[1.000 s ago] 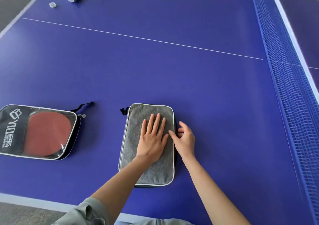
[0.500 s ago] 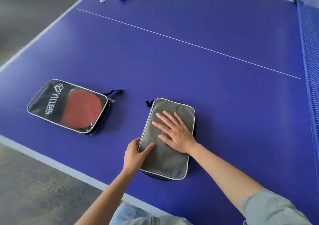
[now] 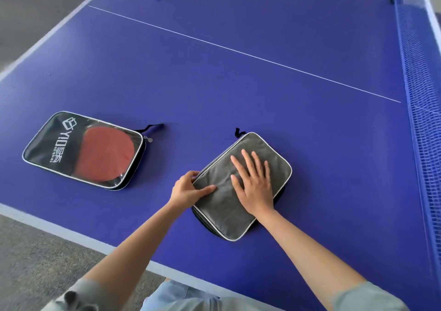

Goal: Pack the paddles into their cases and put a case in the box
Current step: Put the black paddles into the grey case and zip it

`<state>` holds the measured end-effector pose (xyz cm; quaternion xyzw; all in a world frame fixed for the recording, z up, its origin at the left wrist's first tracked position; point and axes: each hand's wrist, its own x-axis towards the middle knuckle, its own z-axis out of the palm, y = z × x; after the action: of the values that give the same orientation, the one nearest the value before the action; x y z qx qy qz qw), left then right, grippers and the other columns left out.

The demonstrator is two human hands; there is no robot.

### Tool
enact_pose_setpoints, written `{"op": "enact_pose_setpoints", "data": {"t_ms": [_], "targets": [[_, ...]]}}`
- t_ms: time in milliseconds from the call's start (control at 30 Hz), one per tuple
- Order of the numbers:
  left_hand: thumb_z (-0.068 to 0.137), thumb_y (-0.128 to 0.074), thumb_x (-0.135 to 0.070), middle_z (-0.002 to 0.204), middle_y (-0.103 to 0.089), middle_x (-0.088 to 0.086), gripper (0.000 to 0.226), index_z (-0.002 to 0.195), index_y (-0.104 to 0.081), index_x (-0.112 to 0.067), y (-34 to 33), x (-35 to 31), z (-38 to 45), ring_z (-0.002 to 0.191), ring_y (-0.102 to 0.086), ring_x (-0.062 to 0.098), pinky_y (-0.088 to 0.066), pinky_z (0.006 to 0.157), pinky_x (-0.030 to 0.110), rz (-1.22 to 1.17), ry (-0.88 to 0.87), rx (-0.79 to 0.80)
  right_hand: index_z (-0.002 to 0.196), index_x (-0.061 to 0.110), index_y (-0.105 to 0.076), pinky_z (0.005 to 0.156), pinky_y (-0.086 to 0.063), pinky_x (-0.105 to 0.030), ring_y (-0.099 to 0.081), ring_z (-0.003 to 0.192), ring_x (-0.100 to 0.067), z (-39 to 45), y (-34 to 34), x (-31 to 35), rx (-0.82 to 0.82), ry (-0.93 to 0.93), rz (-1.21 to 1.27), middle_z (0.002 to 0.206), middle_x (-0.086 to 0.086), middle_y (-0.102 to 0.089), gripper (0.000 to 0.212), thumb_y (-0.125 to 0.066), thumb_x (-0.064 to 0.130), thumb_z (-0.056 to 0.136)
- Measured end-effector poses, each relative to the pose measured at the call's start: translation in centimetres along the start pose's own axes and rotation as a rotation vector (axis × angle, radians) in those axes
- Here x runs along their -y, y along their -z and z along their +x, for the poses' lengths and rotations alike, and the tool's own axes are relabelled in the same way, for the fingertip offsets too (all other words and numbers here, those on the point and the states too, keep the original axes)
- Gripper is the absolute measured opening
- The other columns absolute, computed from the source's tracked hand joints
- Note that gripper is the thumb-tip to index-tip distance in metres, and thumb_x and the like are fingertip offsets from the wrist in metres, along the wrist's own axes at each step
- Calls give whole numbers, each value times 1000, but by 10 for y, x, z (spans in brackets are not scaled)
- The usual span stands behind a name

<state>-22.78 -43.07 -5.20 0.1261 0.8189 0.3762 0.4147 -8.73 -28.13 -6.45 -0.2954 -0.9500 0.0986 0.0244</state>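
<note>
Flat on the blue counter (image 3: 238, 91) lies a grey fabric paddle case with white piping (image 3: 269, 153). Right hand (image 3: 254, 184) presses it with straight fingers; left hand (image 3: 188, 189) pinches its left edge. Well apart, a black clear-windowed case (image 3: 47, 143) holds a red paddle (image 3: 105, 153).

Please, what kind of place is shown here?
Probably an indoor table tennis room. The hands work on a blue table tennis table with white lines and a net, beside grey carpet.
</note>
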Motion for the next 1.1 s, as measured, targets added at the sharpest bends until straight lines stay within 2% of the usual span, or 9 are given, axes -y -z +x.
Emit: {"op": "enact_pose_setpoints", "data": {"t_ms": [200,333,467,567,633,733,933,1033,1100], "targets": [[65,-83,-40,114,-59,-4,58,116,-60,-28,7,-45,54,108,-57,18,-50,94,37,157,-146,184,149,30,-26,116,-15,-56,-16,147,-28,-11,-2,17,-80,-406,11,159,-3,-20,55,-24,49,97],[70,-81,-33,108,-56,1,54,117,-57,-31,0,-71,77,98,-55,18,-45,80,28,238,-304,263,152,29,-12,117,-3,-57,-1,149,-28,-11,-6,36,-41,-687,84,162,-4,-4,58,-29,47,99],[78,-74,-36,109,-59,-7,47,120,-57,-25,-2,-64,76,98,-55,10,-41,81,22,184,-354,235,152,27,-3,116,1,-58,7,148,-29,-12,-7,44,26,-752,97,162,-5,4,60,-23,48,99],[93,-54,-35,108,-62,-4,32,121,-58,-20,7,-41,62,100,-58,14,-43,82,22,-5,-292,104,152,23,-3,116,-2,-58,6,147,-34,-8,-2,40,66,-665,70,161,-11,3,64,-25,50,98],[100,-42,-21,113,-65,5,29,122,-57,-13,15,-24,55,100,-61,21,-48,88,29,-118,-244,54,152,24,-10,117,-6,-54,0,148,-32,-3,4,39,57,-409,36,161,-10,-3,65,-27,53,97],[95,-42,-1,117,-63,9,31,120,-60,-8,22,-12,48,96,-61,16,-46,87,22,-5,-307,37,151,33,-16,119,-10,-51,-6,149,-24,5,7,42,99,-28,-44,161,-2,-8,62,-20,58,94],[84,-56,3,106,-67,6,34,111,-69,-13,9,-24,59,95,-57,21,-45,84,23,92,-478,-75,151,36,-14,119,-11,-53,-4,149,-22,11,9,24,146,144,-111,161,1,-9,63,-21,61,94],[83,-60,-5,93,-71,-1,27,98,-73,-22,8,-25,65,92,-54,19,-43,75,19,76,-433,-123,150,36,-16,118,-11,-55,-5,149,-23,8,8,22,120,164,-100,161,1,-11,62,-25,61,94],[84,-62,-10,91,-72,0,20,95,-74,-22,9,-26,69,92,-55,20,-47,75,25,90,-412,-151,150,36,-18,118,-12,-55,-7,149,-24,7,6,23,103,161,-110,161,0,-13,62,-26,61,94]]}}
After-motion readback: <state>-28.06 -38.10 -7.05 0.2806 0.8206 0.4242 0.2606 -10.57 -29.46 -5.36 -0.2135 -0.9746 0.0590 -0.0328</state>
